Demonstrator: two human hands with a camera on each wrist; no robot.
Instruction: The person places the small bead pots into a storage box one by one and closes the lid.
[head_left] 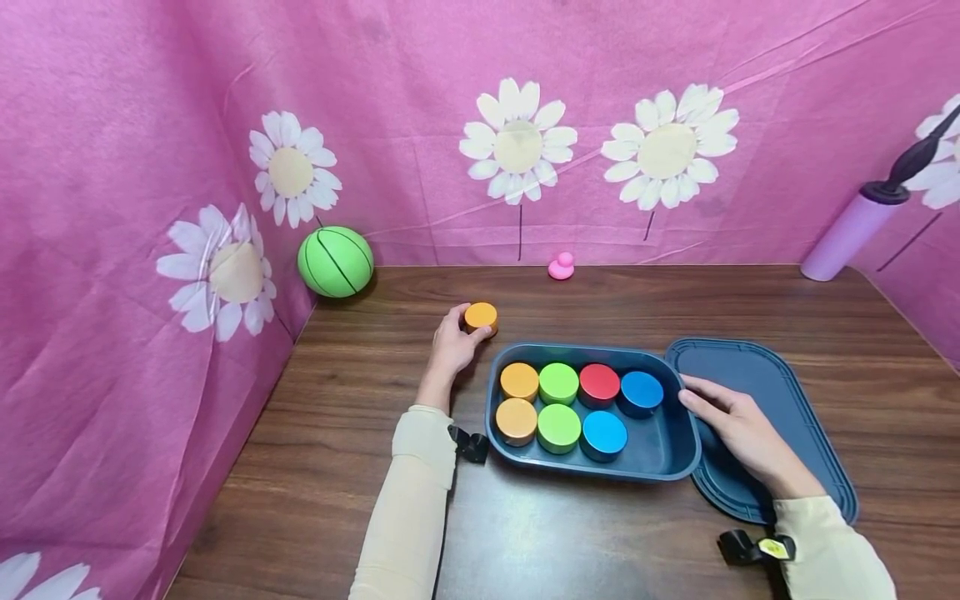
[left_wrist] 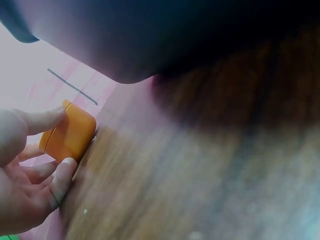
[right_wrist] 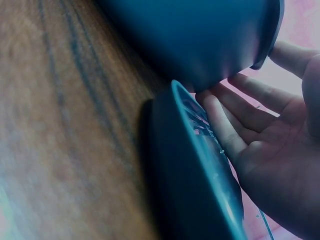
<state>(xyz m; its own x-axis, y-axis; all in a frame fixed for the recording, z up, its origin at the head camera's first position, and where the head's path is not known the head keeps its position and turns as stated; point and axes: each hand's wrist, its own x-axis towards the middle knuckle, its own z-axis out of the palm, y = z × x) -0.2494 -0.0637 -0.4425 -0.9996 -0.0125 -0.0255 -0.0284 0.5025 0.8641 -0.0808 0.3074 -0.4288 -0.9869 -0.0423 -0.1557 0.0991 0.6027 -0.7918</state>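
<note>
My left hand grips a small round orange container between thumb and fingers, behind the left end of a dark blue box. In the left wrist view a seam runs round the orange container, which is tilted in that view and at the tabletop. My right hand holds the box's right end, thumb at the rim and fingers against the outer wall. Inside the box stand two orange containers, two green ones, a red one and two blue ones.
A dark blue lid lies under my right hand, beside the box. Farther back on the wooden table are a green ball, a pink toy duck and a purple pump. Pink flowered cloth hangs behind.
</note>
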